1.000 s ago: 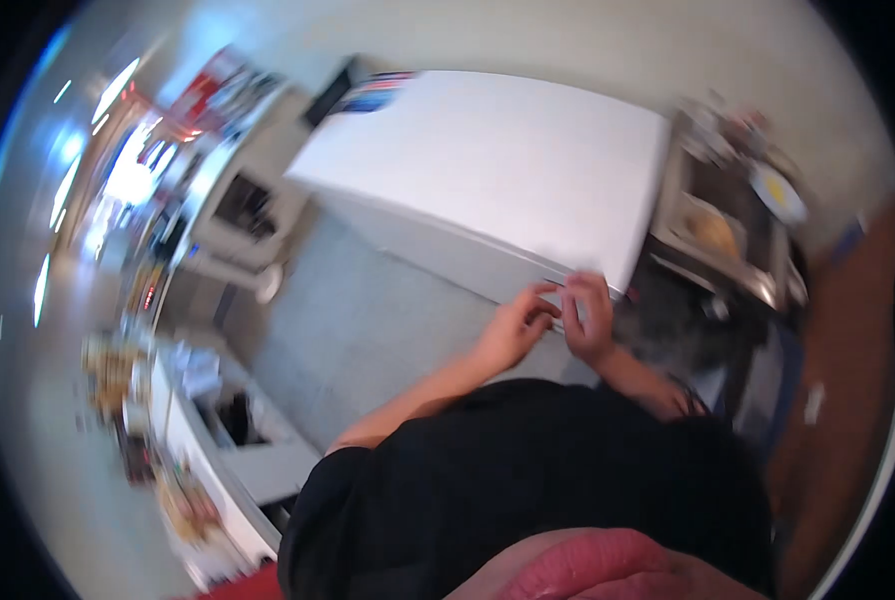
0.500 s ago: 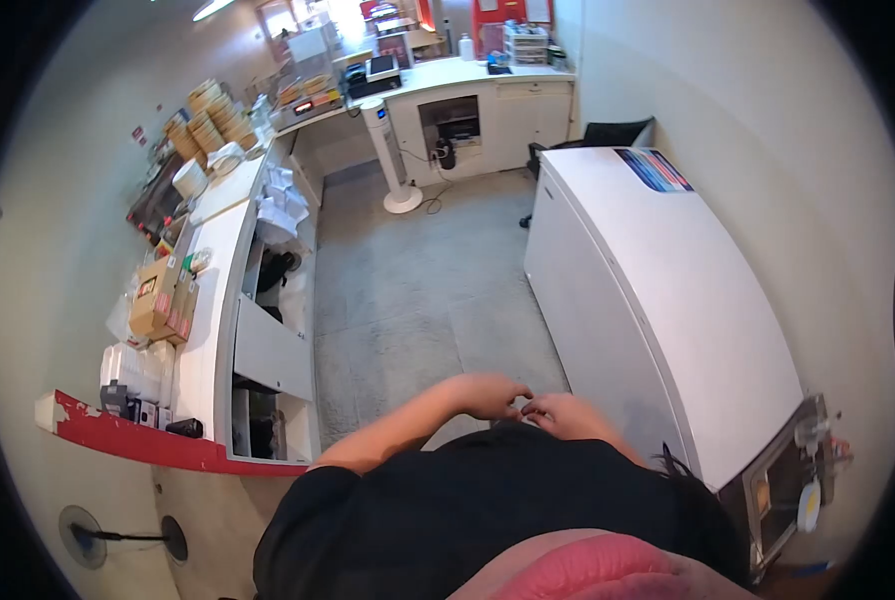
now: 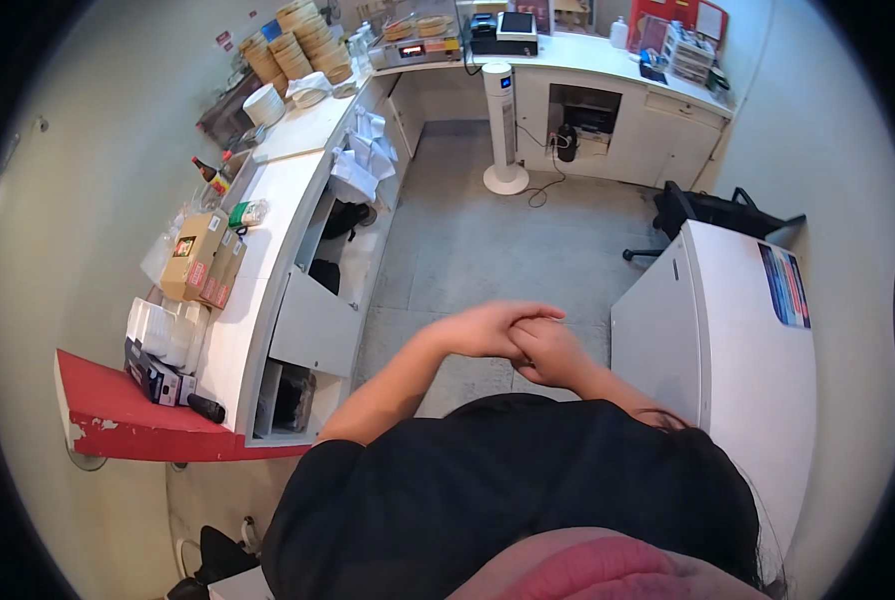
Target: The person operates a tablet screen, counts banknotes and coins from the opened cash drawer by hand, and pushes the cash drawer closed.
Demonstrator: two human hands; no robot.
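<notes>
In front of my black shirt, my two hands are clasped together over the grey floor. My left hand (image 3: 484, 330) is wrapped over my right hand (image 3: 556, 356), its upper edge reaching across the top. The fingers of the right hand are curled in against the left, and some are hidden between the palms. No object shows in either hand.
A white counter (image 3: 280, 200) on the left bears cardboard boxes (image 3: 196, 262), foam containers (image 3: 163, 330) and stacked bamboo steamers (image 3: 313, 35). A tower fan (image 3: 501, 130) stands ahead. To the right are a white chest freezer (image 3: 753, 390) and a black chair (image 3: 713, 215).
My hands have risen and come from touching at the fingers into a clasp. The view has turned left, so the counter and freezer appear further right.
</notes>
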